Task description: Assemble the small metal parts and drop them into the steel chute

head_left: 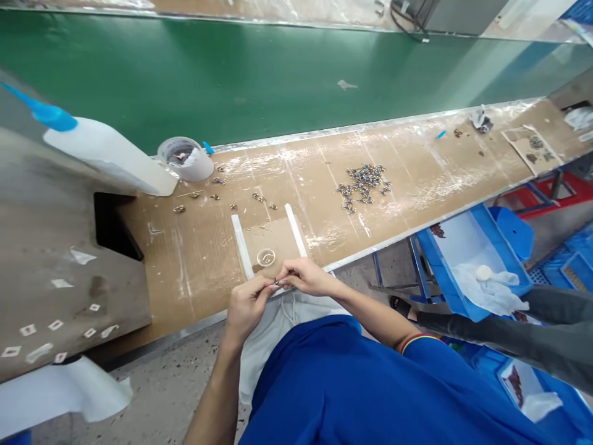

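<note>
My left hand (246, 303) and my right hand (303, 276) meet at the near edge of the brown worktable (417, 179). Both pinch one small dark metal part (277, 282) between their fingertips. Just beyond the hands a small clear round dish (265, 257) lies between two white strips (241, 245) on the table. A heap of small metal parts (364, 183) lies further right on the tabletop. A few loose metal parts (217, 196) are scattered to the left, behind the strips.
A white squeeze bottle with a blue nozzle (99, 148) lies at the left, beside a roll of tape (185, 159). A green conveyor belt (259, 74) runs behind the table. Blue bins (472, 259) stand at the right, where another person's leg (509, 334) shows.
</note>
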`<action>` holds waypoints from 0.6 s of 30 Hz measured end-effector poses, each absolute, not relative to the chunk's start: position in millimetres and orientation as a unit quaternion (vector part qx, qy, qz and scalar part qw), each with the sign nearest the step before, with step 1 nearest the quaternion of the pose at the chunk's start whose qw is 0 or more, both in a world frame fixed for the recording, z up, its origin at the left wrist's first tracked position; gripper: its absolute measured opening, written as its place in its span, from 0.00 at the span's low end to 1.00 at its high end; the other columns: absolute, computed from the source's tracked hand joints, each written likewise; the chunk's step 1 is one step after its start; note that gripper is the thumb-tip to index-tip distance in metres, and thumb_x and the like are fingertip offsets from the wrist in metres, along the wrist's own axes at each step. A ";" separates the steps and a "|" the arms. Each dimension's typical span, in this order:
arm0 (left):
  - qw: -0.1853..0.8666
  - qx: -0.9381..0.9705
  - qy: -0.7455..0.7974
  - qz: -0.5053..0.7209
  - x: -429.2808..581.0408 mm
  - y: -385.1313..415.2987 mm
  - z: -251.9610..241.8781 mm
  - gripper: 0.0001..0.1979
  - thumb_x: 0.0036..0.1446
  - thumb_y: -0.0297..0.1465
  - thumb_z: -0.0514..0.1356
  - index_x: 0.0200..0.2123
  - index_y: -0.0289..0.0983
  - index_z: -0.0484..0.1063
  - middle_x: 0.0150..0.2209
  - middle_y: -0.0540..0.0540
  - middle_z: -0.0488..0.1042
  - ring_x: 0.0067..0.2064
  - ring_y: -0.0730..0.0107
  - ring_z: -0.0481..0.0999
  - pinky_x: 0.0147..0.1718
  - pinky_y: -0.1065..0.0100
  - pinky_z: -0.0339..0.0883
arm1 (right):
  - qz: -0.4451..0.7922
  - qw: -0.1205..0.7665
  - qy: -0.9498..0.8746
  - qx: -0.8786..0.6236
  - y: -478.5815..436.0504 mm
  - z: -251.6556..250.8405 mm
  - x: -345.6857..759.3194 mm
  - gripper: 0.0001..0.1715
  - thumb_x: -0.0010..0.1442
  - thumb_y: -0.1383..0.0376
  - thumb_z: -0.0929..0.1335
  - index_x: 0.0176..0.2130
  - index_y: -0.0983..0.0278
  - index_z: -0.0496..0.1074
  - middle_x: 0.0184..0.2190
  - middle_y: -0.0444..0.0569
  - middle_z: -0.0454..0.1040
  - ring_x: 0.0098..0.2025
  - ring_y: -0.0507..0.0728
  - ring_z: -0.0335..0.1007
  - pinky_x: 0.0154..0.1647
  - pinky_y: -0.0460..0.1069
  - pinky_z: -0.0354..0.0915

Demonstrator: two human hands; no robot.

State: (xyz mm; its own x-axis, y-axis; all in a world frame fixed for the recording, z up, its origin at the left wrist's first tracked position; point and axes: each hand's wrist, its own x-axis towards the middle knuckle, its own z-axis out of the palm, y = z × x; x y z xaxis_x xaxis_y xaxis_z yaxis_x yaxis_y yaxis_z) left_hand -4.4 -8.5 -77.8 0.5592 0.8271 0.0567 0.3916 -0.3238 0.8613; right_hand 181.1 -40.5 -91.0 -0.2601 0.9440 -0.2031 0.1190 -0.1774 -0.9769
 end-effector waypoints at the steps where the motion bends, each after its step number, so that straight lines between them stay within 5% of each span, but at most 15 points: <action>1: 0.420 0.779 0.390 0.256 -5.3 -8.8 -78.7 0.14 0.60 0.32 0.56 0.25 0.37 0.77 0.23 0.48 0.77 0.24 0.72 0.74 0.26 0.74 0.64 | 0.574 0.347 -0.549 -0.499 -40.7 -90.4 180.9 0.09 0.60 0.73 0.68 0.29 0.64 0.68 0.24 0.40 0.71 0.28 0.49 0.68 0.33 0.44 0.61; 11: 0.420 0.777 0.414 0.221 -2.3 -10.7 -87.0 0.15 0.62 0.33 0.56 0.26 0.36 0.76 0.24 0.48 0.75 0.27 0.71 0.73 0.29 0.72 0.64 | 0.564 0.356 -0.537 -0.516 -46.1 -95.4 176.3 0.06 0.61 0.69 0.67 0.31 0.62 0.69 0.25 0.42 0.73 0.29 0.51 0.71 0.33 0.45 0.67; 14: 0.472 0.738 0.433 0.210 -5.7 -16.1 -74.6 0.11 0.60 0.32 0.59 0.41 0.35 0.79 0.32 0.46 0.80 0.32 0.69 0.76 0.34 0.71 0.68 | 0.565 0.381 -0.526 -0.509 -50.7 -94.4 183.0 0.07 0.61 0.60 0.68 0.33 0.61 0.71 0.26 0.45 0.75 0.29 0.54 0.73 0.33 0.49 0.70; 16: 0.503 0.716 0.442 0.200 -23.4 -25.7 -55.7 0.17 0.59 0.33 0.61 0.50 0.35 0.77 0.37 0.45 0.81 0.34 0.69 0.78 0.35 0.70 0.70 | 0.512 0.413 -0.525 -0.539 -51.8 -90.1 203.7 0.12 0.60 0.55 0.69 0.33 0.61 0.72 0.28 0.47 0.77 0.29 0.55 0.74 0.33 0.50 0.71; 18: 0.524 0.714 0.428 0.180 -56.4 -40.3 -31.0 0.16 0.60 0.36 0.61 0.49 0.37 0.77 0.39 0.44 0.82 0.36 0.67 0.79 0.34 0.70 0.71 | 0.384 0.460 -0.513 -0.614 -48.1 -85.2 240.0 0.14 0.58 0.52 0.70 0.32 0.60 0.73 0.28 0.48 0.78 0.30 0.56 0.74 0.36 0.52 0.71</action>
